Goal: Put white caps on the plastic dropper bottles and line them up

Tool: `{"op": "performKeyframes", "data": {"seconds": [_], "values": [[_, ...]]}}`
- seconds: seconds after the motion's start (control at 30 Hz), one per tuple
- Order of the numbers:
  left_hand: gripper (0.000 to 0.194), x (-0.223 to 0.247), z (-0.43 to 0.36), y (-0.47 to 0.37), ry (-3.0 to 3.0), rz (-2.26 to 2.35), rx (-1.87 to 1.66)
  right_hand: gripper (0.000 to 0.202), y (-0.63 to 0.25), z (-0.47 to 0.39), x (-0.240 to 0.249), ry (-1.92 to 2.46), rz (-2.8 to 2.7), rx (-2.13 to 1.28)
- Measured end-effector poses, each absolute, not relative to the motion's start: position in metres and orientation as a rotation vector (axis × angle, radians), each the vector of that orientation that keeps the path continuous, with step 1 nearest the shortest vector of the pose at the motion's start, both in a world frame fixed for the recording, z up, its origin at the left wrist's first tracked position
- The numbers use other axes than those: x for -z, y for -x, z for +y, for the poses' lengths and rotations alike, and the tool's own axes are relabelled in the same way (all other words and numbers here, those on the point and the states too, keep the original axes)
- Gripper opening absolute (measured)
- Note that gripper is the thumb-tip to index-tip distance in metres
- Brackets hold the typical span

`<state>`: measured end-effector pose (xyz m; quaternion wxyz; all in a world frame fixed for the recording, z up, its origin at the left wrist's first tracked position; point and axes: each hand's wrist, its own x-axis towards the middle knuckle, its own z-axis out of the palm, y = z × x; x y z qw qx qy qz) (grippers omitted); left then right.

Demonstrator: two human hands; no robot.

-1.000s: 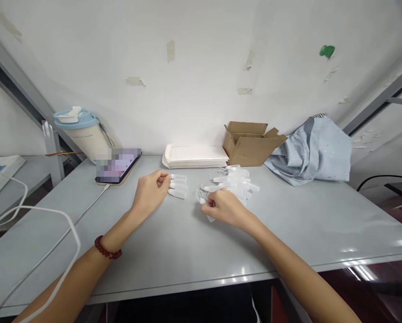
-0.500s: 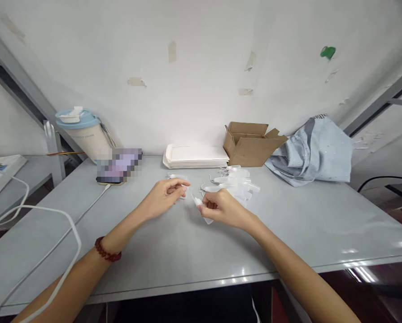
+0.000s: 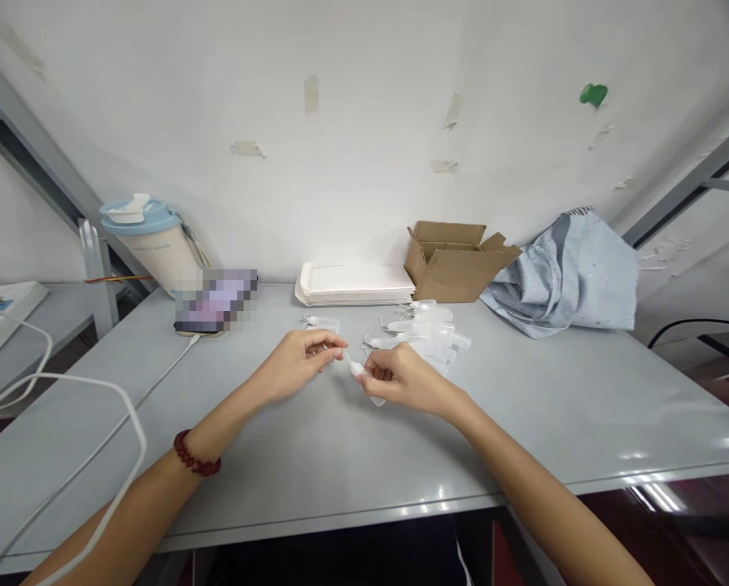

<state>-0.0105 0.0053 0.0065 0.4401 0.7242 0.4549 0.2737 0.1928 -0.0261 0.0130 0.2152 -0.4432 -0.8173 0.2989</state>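
My right hand (image 3: 404, 376) is closed around a small translucent white squeeze bottle (image 3: 357, 369), its narrow end pointing up and left. The thumb and fingertips of my left hand (image 3: 307, 358) pinch the thin tip or strand at that end; which of the two is too small to tell. Behind my right hand lies a loose pile of similar small bottles (image 3: 425, 332) with thin curled strands. Beyond my left hand, one or more like them (image 3: 321, 323) rest on the grey table (image 3: 316, 464), partly hidden by the fingers.
Along the wall stand a stack of white envelopes (image 3: 358, 283), an open cardboard box (image 3: 459, 268) and a bundled light-blue cloth (image 3: 578, 277). To the left are a tumbler (image 3: 154, 244), a phone (image 3: 221, 299) and its white charging cable (image 3: 150, 391), which passes near my left forearm.
My left hand has lowered slightly and its fingertips have closed on the thin end of the bottle. The right hand, still holding the bottle, has hardly moved.
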Motion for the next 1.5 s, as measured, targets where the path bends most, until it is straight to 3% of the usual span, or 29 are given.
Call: {"op": "performKeyframes", "data": {"seconds": [0.73,0.97,1.5], "values": [[0.024,-0.019,0.005,0.012,-1.565,1.262,-0.765,0.030,-0.195,-0.021,-0.019,1.278,-2.042,-0.829],[0.023,-0.016,0.005,0.012,-1.469,1.216,-0.770,0.027,-0.196,-0.020,-0.018,1.266,-2.016,-0.823],[0.025,-0.017,0.003,0.013,-1.375,0.999,-0.723,0.040,-0.196,-0.024,-0.023,1.276,-1.939,-0.961]]}}
